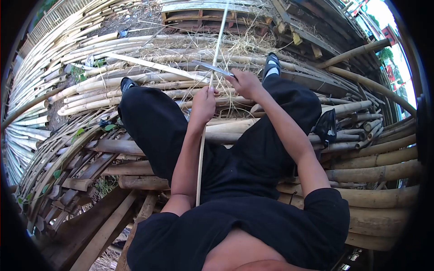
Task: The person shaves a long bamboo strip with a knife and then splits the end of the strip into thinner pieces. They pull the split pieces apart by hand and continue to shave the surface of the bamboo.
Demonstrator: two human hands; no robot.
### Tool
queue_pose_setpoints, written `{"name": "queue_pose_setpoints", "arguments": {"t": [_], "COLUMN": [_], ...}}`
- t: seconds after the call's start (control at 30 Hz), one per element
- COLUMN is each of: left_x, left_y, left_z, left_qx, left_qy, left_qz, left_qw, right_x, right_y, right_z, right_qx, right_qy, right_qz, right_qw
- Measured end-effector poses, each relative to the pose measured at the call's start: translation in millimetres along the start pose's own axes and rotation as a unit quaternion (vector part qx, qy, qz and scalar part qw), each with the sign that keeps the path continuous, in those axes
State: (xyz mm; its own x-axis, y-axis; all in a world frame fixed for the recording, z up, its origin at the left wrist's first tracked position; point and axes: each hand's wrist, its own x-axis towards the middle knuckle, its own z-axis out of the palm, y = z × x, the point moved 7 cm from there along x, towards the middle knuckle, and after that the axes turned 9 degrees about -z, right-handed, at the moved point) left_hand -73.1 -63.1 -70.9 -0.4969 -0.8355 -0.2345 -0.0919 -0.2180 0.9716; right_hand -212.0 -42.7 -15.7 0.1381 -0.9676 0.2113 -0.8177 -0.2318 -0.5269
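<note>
A long thin bamboo strip (200, 165) runs from beside my left forearm up past the top of the view. My left hand (204, 105) is closed around it, thumb on top. Just above, the blade of a knife (216, 69) lies across the strip, its tip pointing left. The knife's handle is mostly hidden inside my closed right hand (246, 84). Behind the strip, a wider pale split bamboo piece (156, 66) slants from the upper left towards my left hand.
Bamboo poles (92, 101) are stacked under and around my legs. A wooden pallet (212, 16) stands at the top, with straw shavings (244, 47) before it. Slanted poles (352, 54) and timber are at the upper right. More poles (379, 196) lie at the right.
</note>
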Motion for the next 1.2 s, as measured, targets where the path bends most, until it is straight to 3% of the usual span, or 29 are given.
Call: {"name": "queue_pose_setpoints", "arguments": {"t": [0.07,0.1,0.2,0.23,0.33,0.4,0.47,0.5,0.6,1.07,1.2], "left_x": [9.1,-3.7,-12.1,-19.2,-20.7,-20.4,-21.2,-21.8,-24.2,-26.2,-26.2], "left_y": [-4.1,9.8,13.3,21.1,28.5,34.8,30.5,30.1,30.6,29.6,31.4], "left_z": [-2.2,2.7,10.4,9.7,11.4,12.2,11.8,12.1,11.2,17.6,17.0], "left_qx": [-0.015,-0.118,-0.226,-0.215,-0.250,-0.278,-0.326,-0.324,-0.275,-0.251,-0.255], "left_qy": [0.004,-0.053,-0.114,-0.097,-0.152,-0.179,-0.187,-0.190,-0.150,-0.164,-0.173], "left_qz": [0.010,-0.043,-0.093,-0.105,-0.087,-0.086,-0.095,-0.091,-0.103,-0.100,-0.098], "left_qw": [1.000,0.991,0.963,0.966,0.952,0.940,0.922,0.922,0.944,0.949,0.946], "right_x": [5.2,2.4,3.5,-0.5,9.5,5.0,-1.1,-2.0,0.9,6.4,7.2], "right_y": [-4.6,-6.7,8.4,14.1,27.7,6.9,-12.1,-16.0,-3.6,-7.7,-10.2], "right_z": [-7.6,-1.2,-1.7,-6.8,-50.7,-50.2,-25.1,-18.1,-3.8,-19.3,-15.9], "right_qx": [-0.013,-0.030,-0.018,-0.015,-0.045,-0.027,0.043,0.034,0.015,-0.069,-0.055], "right_qy": [-0.002,0.028,0.039,0.041,0.125,0.120,0.030,0.050,0.025,0.057,0.053], "right_qz": [0.040,-0.025,-0.016,-0.009,0.079,0.055,-0.024,-0.060,-0.046,-0.024,-0.059], "right_qw": [0.999,0.999,0.999,0.999,0.988,0.991,0.998,0.996,0.999,0.996,0.995]}}
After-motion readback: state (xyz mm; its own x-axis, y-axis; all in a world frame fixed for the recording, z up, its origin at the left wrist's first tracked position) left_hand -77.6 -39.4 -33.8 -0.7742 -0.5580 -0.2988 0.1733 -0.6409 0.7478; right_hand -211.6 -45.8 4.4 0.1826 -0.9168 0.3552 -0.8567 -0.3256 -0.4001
